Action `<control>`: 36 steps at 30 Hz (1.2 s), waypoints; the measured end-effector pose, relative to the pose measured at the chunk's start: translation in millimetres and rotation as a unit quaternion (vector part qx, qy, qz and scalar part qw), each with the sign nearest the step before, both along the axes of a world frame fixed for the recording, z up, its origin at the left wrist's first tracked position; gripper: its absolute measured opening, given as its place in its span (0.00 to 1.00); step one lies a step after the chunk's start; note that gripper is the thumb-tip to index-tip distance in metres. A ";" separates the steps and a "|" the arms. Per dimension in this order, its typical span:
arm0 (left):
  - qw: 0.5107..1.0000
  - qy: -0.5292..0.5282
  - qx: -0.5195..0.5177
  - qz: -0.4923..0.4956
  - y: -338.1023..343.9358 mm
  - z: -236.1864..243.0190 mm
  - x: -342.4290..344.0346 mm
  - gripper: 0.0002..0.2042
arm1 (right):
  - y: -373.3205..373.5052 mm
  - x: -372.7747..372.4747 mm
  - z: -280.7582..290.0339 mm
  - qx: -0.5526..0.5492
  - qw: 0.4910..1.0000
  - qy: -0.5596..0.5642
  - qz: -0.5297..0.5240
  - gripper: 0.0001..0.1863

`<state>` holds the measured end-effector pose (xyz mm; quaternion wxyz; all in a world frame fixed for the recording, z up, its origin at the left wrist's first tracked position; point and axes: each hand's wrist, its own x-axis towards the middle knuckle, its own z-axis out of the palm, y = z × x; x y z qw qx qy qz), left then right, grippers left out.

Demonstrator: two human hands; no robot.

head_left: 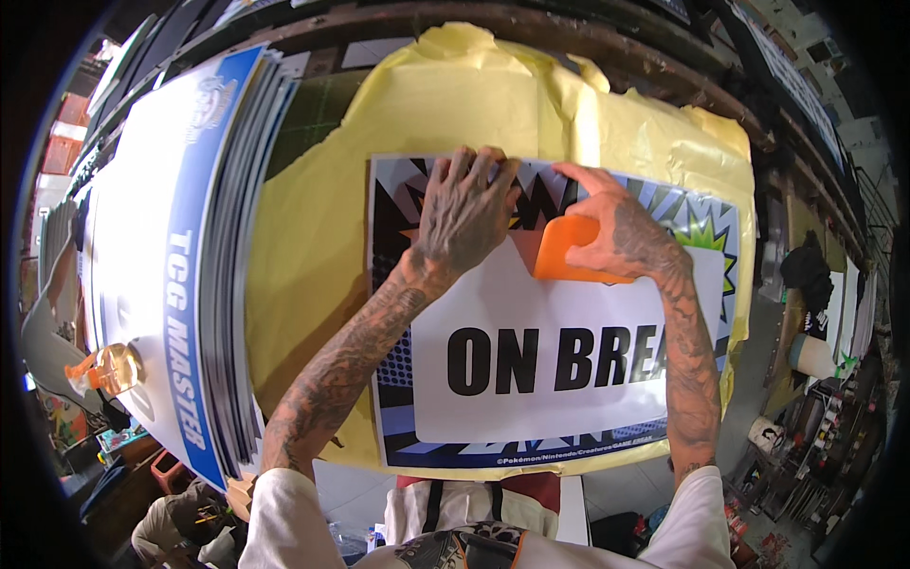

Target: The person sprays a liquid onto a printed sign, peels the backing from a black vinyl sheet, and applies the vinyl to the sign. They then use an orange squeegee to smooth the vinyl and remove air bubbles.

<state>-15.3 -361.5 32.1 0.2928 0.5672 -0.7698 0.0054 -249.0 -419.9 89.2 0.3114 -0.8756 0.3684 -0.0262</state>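
Note:
A printed sign panel [512, 417] with a comic-style border, a white middle and bold black lettering lies flat in front of me. My left hand [469, 204] rests on its upper left part, fingers stretched toward the far edge and pressing down. In my right hand [616, 223] is an orange squeegee [564, 248], a flat card-like blade held against the panel right of centre. My thumb lies over the blade, and my index finger reaches toward the panel's far edge. My right forearm hides the end of the lettering.
Yellow paper [313, 204] lies under the panel, crumpled along its far side. To the left stands a thick stack of printed boards [171, 237], with a clear spray bottle with an orange head [116, 368] on top. A shelf of cans and tools [806, 446] is at the right.

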 end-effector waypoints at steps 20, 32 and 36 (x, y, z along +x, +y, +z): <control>0.998 -0.050 -0.021 0.032 -11.7 -7.1 0.0 0.11 | -18.1 -44.4 6.2 0.019 0.999 0.001 -0.041 0.20; 0.997 -0.055 0.003 0.045 -10.4 -6.1 -1.1 0.12 | -47.7 -189.0 17.3 0.105 0.980 0.028 -0.165 0.16; 0.997 -0.056 0.007 0.047 -9.5 -4.8 -0.3 0.11 | -57.0 -200.2 17.0 0.111 0.977 0.043 -0.178 0.17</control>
